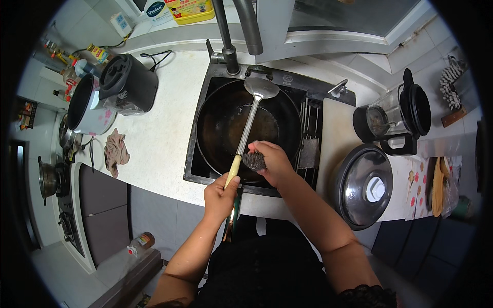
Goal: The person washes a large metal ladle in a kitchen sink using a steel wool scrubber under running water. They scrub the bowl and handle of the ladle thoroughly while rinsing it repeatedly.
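Note:
A metal wok spatula (249,121) with a pale yellow handle slants over the wok, its rounded blade toward the faucet. My left hand (222,192) grips the lower end of that handle. In my right hand (274,161) is a dark steel-wool scrubber (254,161), held close beside the spatula's shaft where it meets the handle; whether the two touch I cannot tell. Below lies a large dark wok (215,127), set in the black sink (191,169), with a little water in its bottom. The wok's handle (233,215) points toward my body, partly hidden beneath my left hand.
A grey faucet (231,57) rises behind the sink. Right of it are a cutting board (335,123), a lidded pot (362,188) and a blender jug (393,111). On the left counter stand a black appliance (133,84), a rice-cooker pot (90,111) and a crumpled rag (116,151).

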`<state>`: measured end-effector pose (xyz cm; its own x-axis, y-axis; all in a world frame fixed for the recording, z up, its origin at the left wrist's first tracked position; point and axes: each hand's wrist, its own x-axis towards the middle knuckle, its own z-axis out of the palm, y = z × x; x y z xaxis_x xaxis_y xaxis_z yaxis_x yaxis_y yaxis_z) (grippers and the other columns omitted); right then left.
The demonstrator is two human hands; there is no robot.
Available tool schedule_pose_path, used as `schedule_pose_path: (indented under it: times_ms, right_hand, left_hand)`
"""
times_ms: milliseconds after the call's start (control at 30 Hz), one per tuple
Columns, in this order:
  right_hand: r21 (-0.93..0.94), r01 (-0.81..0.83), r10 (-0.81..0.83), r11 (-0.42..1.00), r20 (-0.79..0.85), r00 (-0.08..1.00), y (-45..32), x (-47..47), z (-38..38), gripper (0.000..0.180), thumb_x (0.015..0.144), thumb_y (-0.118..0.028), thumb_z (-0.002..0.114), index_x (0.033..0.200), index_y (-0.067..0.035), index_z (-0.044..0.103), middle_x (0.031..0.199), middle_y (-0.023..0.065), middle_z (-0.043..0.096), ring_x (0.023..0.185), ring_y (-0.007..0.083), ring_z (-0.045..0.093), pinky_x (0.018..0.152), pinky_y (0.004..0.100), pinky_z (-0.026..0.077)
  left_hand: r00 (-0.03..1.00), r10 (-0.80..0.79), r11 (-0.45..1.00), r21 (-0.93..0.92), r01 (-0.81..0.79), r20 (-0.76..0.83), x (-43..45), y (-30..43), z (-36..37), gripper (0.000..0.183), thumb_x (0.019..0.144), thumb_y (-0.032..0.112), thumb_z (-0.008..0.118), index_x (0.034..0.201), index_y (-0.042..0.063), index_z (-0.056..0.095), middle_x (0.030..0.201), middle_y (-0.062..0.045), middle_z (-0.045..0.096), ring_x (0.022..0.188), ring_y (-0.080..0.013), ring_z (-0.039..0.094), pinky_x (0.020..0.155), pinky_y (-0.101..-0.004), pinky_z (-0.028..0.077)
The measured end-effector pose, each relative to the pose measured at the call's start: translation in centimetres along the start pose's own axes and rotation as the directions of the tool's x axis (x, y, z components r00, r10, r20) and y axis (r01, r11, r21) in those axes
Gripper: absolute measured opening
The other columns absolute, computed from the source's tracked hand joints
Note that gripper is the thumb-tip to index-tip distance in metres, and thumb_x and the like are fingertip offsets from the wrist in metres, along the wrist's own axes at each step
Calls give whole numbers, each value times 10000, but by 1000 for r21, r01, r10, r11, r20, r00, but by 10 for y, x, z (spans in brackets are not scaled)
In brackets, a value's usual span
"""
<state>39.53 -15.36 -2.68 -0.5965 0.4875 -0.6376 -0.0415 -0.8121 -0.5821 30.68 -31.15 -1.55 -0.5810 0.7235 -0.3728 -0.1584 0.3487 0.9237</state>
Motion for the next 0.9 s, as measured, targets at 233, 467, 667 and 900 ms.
schedule_pose_path:
  times_ms: [233,467,667,900]
  right_hand:
    - [-279,511,-437,813,287,853,8,-14,17,319,786,-72,703,1087,-35,603,898,37,595,695,103,550,628,229,447]
    - [-737,663,-863,131,245,442,0,4,6,168,772,-34,686,931,-1,642,889,82,554,672,154,548,592,265,460]
    - [-523,630,-725,575,32,688,-6,-20,-7,135,810,-45,648,940,-15,629,907,88,560,714,135,563,641,236,460]
    - [-735,531,-757,423,36,653,24,-5,11,267,750,-154,734,976,-40,647,865,85,600,718,146,543,636,275,449]
  left_hand:
    - [976,214,955,218,-200,-45,-1,-10,3,253,887,196,650,1053,5,656,656,-25,598,563,-68,490,535,-226,419]
    - [971,238,929,298,-219,-27,-10,-2,13,239,884,188,653,1038,5,660,631,-42,578,561,-61,464,523,-233,413]
    - [987,157,974,170,-149,-39,-8,0,4,242,905,204,627,1044,8,657,594,20,518,552,-47,420,497,-227,368]
    - [995,94,967,241,-86,-23,-17,-2,16,238,919,229,598,989,11,663,542,-8,500,512,-66,433,479,-245,366]
